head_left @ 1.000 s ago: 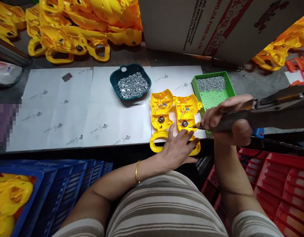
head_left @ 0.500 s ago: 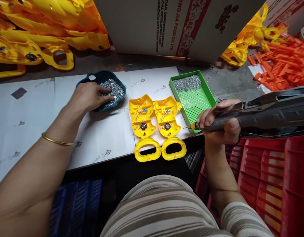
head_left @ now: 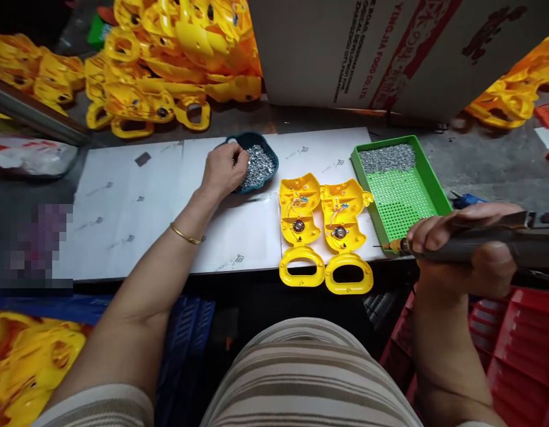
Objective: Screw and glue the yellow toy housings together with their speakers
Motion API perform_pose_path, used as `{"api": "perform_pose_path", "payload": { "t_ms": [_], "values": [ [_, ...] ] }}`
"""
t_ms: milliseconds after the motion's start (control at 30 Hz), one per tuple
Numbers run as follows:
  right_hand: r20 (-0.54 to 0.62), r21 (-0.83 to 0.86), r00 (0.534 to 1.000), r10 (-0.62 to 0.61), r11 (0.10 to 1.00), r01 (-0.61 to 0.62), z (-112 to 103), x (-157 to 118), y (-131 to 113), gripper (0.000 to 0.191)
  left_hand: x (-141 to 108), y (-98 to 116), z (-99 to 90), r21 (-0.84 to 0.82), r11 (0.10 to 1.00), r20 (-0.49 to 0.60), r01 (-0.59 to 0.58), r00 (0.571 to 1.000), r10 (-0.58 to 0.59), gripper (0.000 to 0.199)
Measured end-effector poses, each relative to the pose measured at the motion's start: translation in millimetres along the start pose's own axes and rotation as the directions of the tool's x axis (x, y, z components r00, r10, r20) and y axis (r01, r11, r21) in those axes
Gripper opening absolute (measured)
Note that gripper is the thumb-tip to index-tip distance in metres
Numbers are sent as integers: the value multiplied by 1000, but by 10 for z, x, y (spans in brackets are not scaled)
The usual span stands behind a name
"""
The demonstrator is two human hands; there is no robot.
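My left hand (head_left: 224, 170) is closed at the near left side of a dark teal bowl (head_left: 274, 155) of small silvery screws (head_left: 259, 166); whatever its curled fingers hold is hidden. My right hand (head_left: 461, 243) grips a dark electric screwdriver (head_left: 519, 244), its thin bit pointing left past the green tray's near corner. Between the hands lie two yellow plastic shell halves, a left one (head_left: 296, 201) and a right one (head_left: 340, 207), side by side with their insides up. Each shows wires, a round speaker and a loop handle that overhangs the table's front edge.
A green perforated tray (head_left: 428, 178) with small metal parts heaped at its far end stands right of the shells. Behind stands a large carton (head_left: 367, 53). Yellow shells (head_left: 176, 59) are piled at the back left. Red crates (head_left: 523, 350) sit below right, blue crates (head_left: 180, 338) below left.
My left hand's fingers, spread over the screws before, have now curled closed at the bowl. The view has swung left, shifting everything rightward. My right hand still holds the electric screwdriver.
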State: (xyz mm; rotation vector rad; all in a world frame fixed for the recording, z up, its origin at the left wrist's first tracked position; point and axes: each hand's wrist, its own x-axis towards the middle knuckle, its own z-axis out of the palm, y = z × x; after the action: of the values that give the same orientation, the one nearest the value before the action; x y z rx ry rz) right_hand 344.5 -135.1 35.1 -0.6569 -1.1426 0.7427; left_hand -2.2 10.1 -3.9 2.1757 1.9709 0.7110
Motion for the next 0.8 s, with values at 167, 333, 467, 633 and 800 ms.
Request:
{"api": "perform_pose_path", "payload": {
  "t_ms": [167,333,467,633,800],
  "values": [
    [-90,-34,993,72,997,-75,29,-55,-53,25,-59,-80,-19,-43,994,-45,-98,994,96,30],
    [-125,-70,977,172,981,-182,103,-55,-118,24,-470,137,-114,-264,904,-214,-337,934,286,17],
    [-36,117,997,72,991,-67,312,11,-112,26,-1100,613,-57,-313,768,-215,-558,830,515,12],
    [154,169,985,73,981,-99,646,-16,-179,23,-1597,1040,119,-526,743,-197,-414,909,367,10],
    [213,190,975,66,976,-108,766,-104,-180,22,-1699,1136,181,-576,745,-110,-336,935,337,7]
  ]
}}
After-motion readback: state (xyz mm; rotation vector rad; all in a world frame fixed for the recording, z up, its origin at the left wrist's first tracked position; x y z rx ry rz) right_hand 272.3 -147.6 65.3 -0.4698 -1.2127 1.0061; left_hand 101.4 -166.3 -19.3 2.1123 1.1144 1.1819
